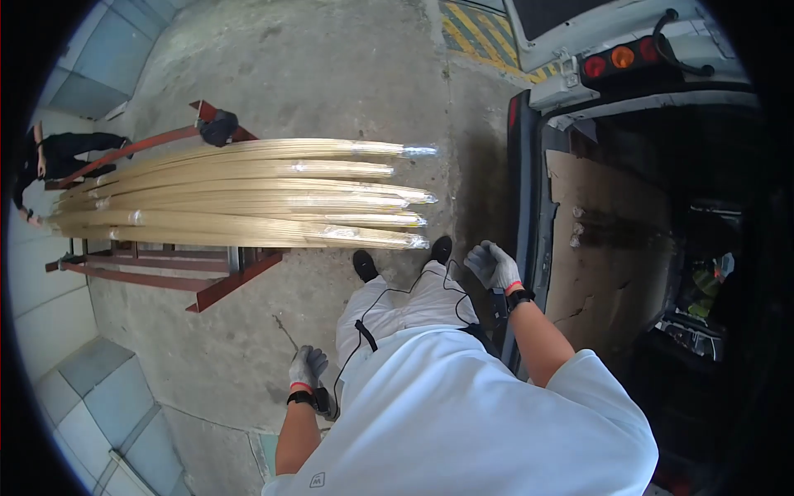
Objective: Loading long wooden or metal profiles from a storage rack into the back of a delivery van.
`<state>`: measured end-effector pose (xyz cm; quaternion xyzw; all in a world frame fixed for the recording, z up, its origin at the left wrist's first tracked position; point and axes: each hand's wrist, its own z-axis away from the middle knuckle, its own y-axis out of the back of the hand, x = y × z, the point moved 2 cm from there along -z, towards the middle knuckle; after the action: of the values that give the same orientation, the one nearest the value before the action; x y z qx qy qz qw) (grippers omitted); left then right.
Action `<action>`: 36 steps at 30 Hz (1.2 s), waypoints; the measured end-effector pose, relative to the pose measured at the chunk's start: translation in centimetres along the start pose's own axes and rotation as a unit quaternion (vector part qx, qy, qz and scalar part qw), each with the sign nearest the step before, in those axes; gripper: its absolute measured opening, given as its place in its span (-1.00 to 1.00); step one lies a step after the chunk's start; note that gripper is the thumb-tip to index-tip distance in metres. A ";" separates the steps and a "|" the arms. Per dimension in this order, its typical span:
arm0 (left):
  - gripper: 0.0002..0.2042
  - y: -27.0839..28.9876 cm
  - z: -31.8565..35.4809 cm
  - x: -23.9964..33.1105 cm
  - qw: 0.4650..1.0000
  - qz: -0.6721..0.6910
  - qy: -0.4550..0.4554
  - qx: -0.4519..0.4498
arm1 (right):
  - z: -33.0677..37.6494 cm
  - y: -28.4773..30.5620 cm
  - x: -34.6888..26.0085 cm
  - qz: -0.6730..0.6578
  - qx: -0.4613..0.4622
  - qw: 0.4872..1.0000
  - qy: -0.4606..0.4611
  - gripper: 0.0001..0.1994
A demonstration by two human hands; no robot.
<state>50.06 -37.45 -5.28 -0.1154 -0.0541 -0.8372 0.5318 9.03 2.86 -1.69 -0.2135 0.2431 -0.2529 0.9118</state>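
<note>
Several long bundles of thin golden rods (273, 201) lie side by side on a red metal rack (198, 298), their near ends wrapped in clear plastic. My left hand (308, 366), in a grey and white glove, hangs by my left side, apart from the bundles. Its fingers are loosely bent and nothing shows in them. My right hand (492, 263), gloved the same way, is raised beside the van's rear edge (523, 231). Those fingers are slightly curled and spread, with no object visible. Dark bands with small devices sit on both wrists, and a thin black cable (397, 290) crosses my legs.
At right, the van's open cargo bay has a cardboard sheet (608, 248) on its floor and an open door above with tail lights (622, 57). Another person (62, 157) stands at the bundles' far left end. A dark bundle (217, 128) sits on the rack's upper beam.
</note>
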 end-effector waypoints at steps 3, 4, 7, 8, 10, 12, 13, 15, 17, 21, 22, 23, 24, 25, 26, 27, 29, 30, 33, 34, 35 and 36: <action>-0.73 -1.8 -3.9 2.1 0.996 -0.084 0.028 -0.023 | 5.5 8.3 -5.7 -0.035 0.061 0.994 0.083 -0.79; -0.73 -4.3 -4.7 2.7 0.992 -0.116 0.036 -0.047 | 7.5 10.7 -6.7 -0.020 0.118 0.987 0.105 -0.79; -0.73 -12.3 -4.1 5.2 0.976 -0.214 0.011 -0.032 | 12.8 17.4 -9.6 -0.023 0.221 0.963 0.154 -0.78; -0.73 -15.6 -3.3 5.6 0.961 -0.272 -0.015 -0.044 | 14.1 19.5 -10.3 -0.021 0.251 0.954 0.160 -0.77; -0.73 -22.7 -1.1 5.8 0.918 -0.386 -0.068 -0.066 | 15.5 23.8 -11.4 -0.036 0.285 0.942 0.172 -0.76; -0.73 -29.1 1.4 5.2 0.891 -0.434 -0.094 -0.092 | 15.0 28.3 -12.9 -0.036 0.311 0.925 0.217 -0.77; -0.74 -32.4 2.7 4.6 0.869 -0.468 -0.113 -0.112 | 14.3 30.4 -14.0 -0.035 0.323 0.916 0.237 -0.78; -0.74 -38.5 4.7 2.7 0.842 -0.506 -0.139 -0.123 | 11.7 32.5 -16.6 -0.102 0.295 0.923 0.225 -0.78; -0.75 -44.9 6.7 -0.3 0.817 -0.533 -0.152 -0.157 | 8.5 34.1 -20.2 -0.206 0.244 0.926 0.200 -0.77; -0.75 -59.1 10.4 -7.4 0.747 -0.591 -0.199 -0.229 | 2.1 35.1 -28.0 -0.310 0.194 0.910 0.193 -0.80; -0.75 -62.6 10.5 -8.6 0.705 -0.619 -0.226 -0.261 | 0.9 33.9 -30.1 -0.328 0.196 0.904 0.190 -0.82; -0.75 -66.3 10.4 -10.3 0.661 -0.642 -0.246 -0.300 | 0.2 33.6 -31.4 -0.338 0.200 0.901 0.184 -0.82; -0.75 -70.3 10.2 -12.1 0.628 -0.660 -0.246 -0.331 | -0.5 33.6 -32.7 -0.350 0.162 0.902 0.194 -0.82; -0.76 -74.5 9.9 -14.0 0.594 -0.673 -0.247 -0.364 | -1.1 33.7 -33.9 -0.359 0.123 0.902 0.206 -0.81; -0.74 -78.7 9.9 -15.9 0.547 -0.700 -0.274 -0.368 | -1.4 33.8 -34.8 -0.365 0.127 0.899 0.205 -0.81; -0.72 -82.6 9.9 -18.0 0.498 -0.723 -0.300 -0.373 | -1.5 34.0 -35.5 -0.379 0.135 0.893 0.203 -0.80; -0.66 -90.1 10.0 -22.1 0.394 -0.767 -0.345 -0.372 | -1.5 34.0 -36.6 -0.403 0.153 0.881 0.195 -0.78; -0.62 -93.4 10.0 -24.3 0.337 -0.787 -0.368 -0.362 | -1.3 34.2 -37.0 -0.403 0.158 0.880 0.196 -0.78; -0.45 -100.5 5.5 -30.2 0.248 -0.803 -0.408 -0.355 | -1.1 34.0 -37.5 -0.441 0.093 0.869 0.206 -0.78; -0.45 -101.8 4.4 -32.2 0.246 -0.803 -0.402 -0.365 | -1.0 34.2 -37.2 -0.442 0.104 0.866 0.211 -0.78; -0.44 -102.9 3.3 -34.3 0.193 -0.820 -0.415 -0.344 | -1.0 34.2 -36.8 -0.445 0.119 0.862 0.209 -0.79; -0.44 -104.4 2.4 -36.4 0.140 -0.830 -0.431 -0.324 | -1.3 34.3 -37.2 -0.445 0.135 0.860 0.212 -0.79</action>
<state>-29.06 39.73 -8.69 -0.5045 -0.0611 -0.5268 -0.6814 -7.48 50.33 -7.83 -0.1152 0.2732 -0.7008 0.6488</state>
